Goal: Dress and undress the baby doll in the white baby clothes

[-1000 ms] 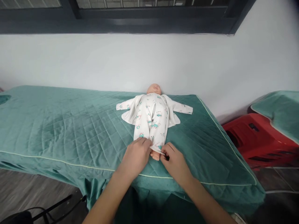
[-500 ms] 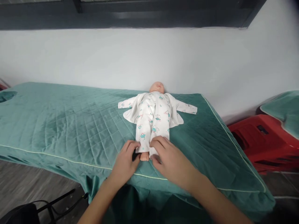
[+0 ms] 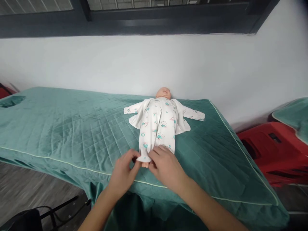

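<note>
A baby doll (image 3: 164, 92) lies on its back, dressed in a white printed top (image 3: 184, 125) with its sleeves spread out sideways. White printed trousers (image 3: 157, 125) cover its body and legs. My left hand (image 3: 125, 171) pinches the left edge of one trouser cuff between thumb and fingers. On the other side of that same cuff, my right hand (image 3: 166, 165) grips the fabric, stretching the hem flat between both hands. The toes of one foot (image 3: 145, 165) peek out below the hem. The other trouser leg's end is hidden behind my right hand.
The doll lies on a bed with a green quilted cover (image 3: 79, 128), close to a white wall (image 3: 108, 64). A red plastic stool (image 3: 274, 147) stands to the right. At the lower left is a black object with a thin bar (image 3: 60, 207).
Both hands have closed on one trouser cuff and drawn it wide over the foot. My right hand has shifted left, from the other leg. The view has tilted up slightly.
</note>
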Motion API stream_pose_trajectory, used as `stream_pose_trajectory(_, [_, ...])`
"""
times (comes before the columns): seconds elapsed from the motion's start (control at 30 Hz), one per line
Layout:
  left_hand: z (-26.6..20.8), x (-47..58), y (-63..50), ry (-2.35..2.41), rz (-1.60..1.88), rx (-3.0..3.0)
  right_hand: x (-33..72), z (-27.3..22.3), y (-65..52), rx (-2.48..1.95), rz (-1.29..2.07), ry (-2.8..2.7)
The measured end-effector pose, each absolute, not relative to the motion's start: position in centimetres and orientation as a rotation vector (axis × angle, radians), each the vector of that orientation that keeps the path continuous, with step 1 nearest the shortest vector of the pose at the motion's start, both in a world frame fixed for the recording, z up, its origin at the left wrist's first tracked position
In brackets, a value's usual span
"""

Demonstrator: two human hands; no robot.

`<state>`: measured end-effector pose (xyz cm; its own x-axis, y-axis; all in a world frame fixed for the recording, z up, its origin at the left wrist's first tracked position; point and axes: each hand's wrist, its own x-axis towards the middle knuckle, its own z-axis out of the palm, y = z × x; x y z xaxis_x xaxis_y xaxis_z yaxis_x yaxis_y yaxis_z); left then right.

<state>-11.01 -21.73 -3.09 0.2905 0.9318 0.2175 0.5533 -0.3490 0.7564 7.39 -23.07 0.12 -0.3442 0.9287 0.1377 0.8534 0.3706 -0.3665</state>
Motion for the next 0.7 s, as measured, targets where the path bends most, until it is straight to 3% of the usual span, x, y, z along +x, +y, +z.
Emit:
stream_pose_trajectory(0.17, [-2.4,-13.4,-20.5,1.193,0.663,1.901,11.6,0.7,-22.6,-1.244,0.409,-2.287])
stream_pose_trajectory(0.33, [-2.2,-11.9,-12.8,1.616,0.929,1.809,19.8,-3.5,-16.2,-1.807,0.113,-1.581])
stream_pose_trajectory(0.47, [-3.3,-9.7,-5.7,2.026,0.807,1.900,23.9,-7.5,-11.1,-2.205,0.086,-1.432])
stream_pose_trajectory(0.6, [-4.7,-9.6,-2.2,2.159,0.642,1.965,24.1,-7.7,-10.0,-2.135,0.212,-1.464])
stream_pose_trajectory(0.7, [-4.8,-10.3,-2.3,1.927,0.840,1.792,24.0,-7.0,-11.7,-1.949,0.410,-1.191])
